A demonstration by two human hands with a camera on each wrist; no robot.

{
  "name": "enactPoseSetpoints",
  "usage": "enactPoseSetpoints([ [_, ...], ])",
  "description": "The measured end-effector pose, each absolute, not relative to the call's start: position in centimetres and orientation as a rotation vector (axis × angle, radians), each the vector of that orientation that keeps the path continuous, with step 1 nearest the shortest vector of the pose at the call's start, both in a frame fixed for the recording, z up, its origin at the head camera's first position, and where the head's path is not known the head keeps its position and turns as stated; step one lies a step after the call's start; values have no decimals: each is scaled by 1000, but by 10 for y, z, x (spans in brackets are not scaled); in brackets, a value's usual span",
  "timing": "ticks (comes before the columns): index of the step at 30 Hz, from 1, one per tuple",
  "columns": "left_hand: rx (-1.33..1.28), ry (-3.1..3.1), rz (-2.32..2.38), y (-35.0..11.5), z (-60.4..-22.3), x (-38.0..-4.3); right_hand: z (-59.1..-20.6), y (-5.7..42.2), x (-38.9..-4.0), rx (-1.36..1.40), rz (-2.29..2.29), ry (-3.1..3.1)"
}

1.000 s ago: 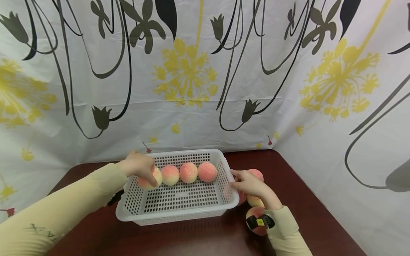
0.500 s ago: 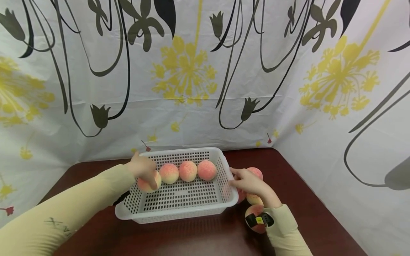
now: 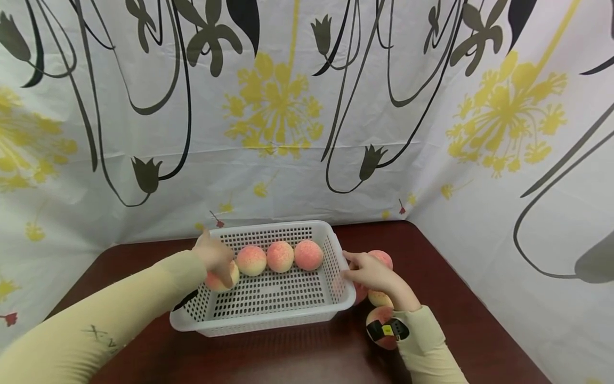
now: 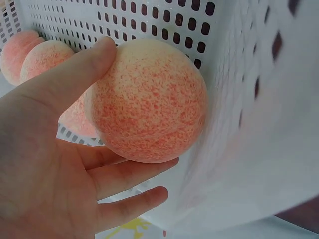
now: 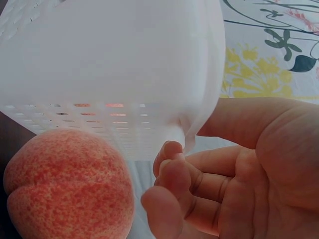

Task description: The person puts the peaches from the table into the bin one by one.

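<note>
A white slotted plastic basket (image 3: pixel 268 318) stands on the dark table, with several peaches inside. My left hand (image 3: pixel 214 256) holds the leftmost peach (image 4: pixel 149 102) at the basket's left end. In the left wrist view the thumb lies on its upper side, and the fingers pass beneath it. Three other peaches (image 3: pixel 280 256) form a row along the far wall, to the right of that hand. My right hand (image 3: pixel 370 272) grips the basket's right rim (image 5: pixel 207 64), with curled fingertips on its outer side. A reddish peach (image 5: pixel 70 186) lies just outside the wall, near those fingers.
More peaches (image 3: pixel 380 300) lie on the table (image 3: pixel 268 357) right of the basket, partly under my right forearm. A black wrist strap (image 3: pixel 387 329) overlaps the nearest one. A flower-printed white curtain (image 3: pixel 288 192) hangs behind and along the right side.
My left hand has moved slightly toward me with its peach, which now sits a little nearer than the row. My right hand keeps its grip on the rim.
</note>
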State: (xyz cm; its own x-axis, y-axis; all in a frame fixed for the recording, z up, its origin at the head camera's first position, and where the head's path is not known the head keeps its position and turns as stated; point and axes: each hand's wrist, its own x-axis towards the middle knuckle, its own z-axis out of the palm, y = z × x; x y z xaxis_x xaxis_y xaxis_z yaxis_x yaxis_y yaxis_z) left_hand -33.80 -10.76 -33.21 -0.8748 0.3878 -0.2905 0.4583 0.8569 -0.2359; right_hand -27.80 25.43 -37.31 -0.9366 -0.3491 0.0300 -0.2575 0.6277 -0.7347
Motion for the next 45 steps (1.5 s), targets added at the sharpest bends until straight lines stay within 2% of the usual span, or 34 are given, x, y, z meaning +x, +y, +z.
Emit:
enactPoseSetpoints([
  [33, 562, 2805, -368, -106, -343, -343, -368, 253, -277, -494, -1216, 2714],
  [45, 547, 2808, -271, -110, -336, -344, -370, 252, -277, -505, -1195, 2733],
])
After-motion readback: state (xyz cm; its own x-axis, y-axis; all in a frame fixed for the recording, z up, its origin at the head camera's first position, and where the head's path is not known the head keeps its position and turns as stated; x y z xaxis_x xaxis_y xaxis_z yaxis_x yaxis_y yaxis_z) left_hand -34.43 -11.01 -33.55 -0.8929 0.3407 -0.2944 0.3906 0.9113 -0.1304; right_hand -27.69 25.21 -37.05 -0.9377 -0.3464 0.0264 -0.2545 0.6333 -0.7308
